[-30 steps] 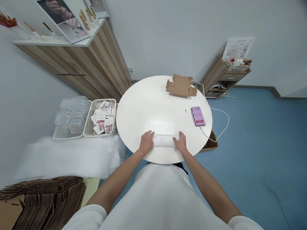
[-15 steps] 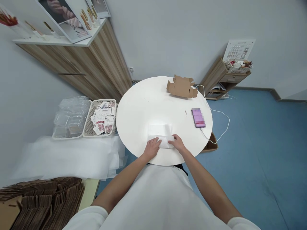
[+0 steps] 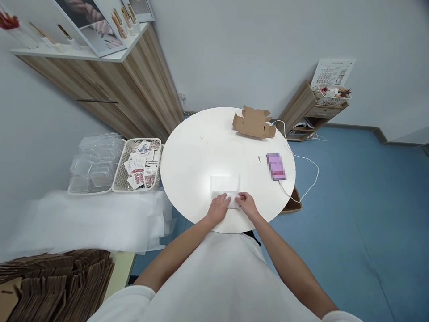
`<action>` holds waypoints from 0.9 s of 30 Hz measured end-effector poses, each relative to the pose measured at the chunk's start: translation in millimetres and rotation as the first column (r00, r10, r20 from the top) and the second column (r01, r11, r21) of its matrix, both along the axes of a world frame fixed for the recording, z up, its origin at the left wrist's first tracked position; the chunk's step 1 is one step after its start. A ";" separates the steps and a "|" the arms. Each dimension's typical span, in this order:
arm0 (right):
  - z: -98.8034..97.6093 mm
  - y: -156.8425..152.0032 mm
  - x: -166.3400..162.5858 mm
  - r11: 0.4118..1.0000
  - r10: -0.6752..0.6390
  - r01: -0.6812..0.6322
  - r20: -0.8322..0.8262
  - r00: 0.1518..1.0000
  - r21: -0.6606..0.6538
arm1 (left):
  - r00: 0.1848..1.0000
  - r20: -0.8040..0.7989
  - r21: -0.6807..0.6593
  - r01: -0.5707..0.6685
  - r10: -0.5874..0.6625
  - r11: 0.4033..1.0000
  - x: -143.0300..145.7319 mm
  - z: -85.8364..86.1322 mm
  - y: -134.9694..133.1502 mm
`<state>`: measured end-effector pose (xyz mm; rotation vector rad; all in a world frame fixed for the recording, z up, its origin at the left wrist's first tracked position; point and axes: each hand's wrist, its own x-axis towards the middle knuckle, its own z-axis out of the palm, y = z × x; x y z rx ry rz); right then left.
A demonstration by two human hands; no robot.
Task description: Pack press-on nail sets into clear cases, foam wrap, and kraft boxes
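Observation:
A small white folded sheet [image 3: 224,185] lies near the front edge of the round white table [image 3: 201,152]. My left hand [image 3: 218,208] rests on its near left part, fingers flat and pressing down. My right hand [image 3: 246,204] sits on its near right part, fingers curled onto the sheet's edge. The two hands are close together, almost touching. The near strip of the sheet is hidden under them.
A flat brown cardboard box [image 3: 254,121] lies at the table's far side, a pink phone [image 3: 275,166] with a white cable at the right. Left of the table stand a basket of cards [image 3: 139,164], clear plastic trays [image 3: 92,163], white foam sheets [image 3: 87,219] and stacked cardboard [image 3: 56,286].
My hands have moved inward from the ends of the white sheet and now nearly meet. The sheet, wide a second ago, is now folded narrower.

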<state>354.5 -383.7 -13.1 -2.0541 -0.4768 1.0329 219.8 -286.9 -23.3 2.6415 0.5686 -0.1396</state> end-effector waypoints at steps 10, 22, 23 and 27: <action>-0.7 7.1 3.4 0.986 0.168 -0.168 0.008 0.986 -0.016 | 0.975 0.137 0.037 0.169 -0.172 0.985 -10.9 10.9 -7.9; -8.8 3.8 -28.6 0.814 0.579 -0.425 0.600 0.552 -0.395 | 0.987 0.121 -0.111 -0.089 0.102 0.990 -37.2 5.7 -6.7; -11.6 5.2 -32.4 0.816 0.577 -0.412 0.614 0.539 -0.405 | 0.961 0.085 -0.150 -0.248 0.262 0.957 -40.3 4.5 -8.3; -20.9 8.0 -41.1 0.840 0.540 -0.393 0.652 0.532 -0.375 | 0.663 -0.156 -0.386 -0.723 0.732 0.572 -42.5 -1.8 -13.3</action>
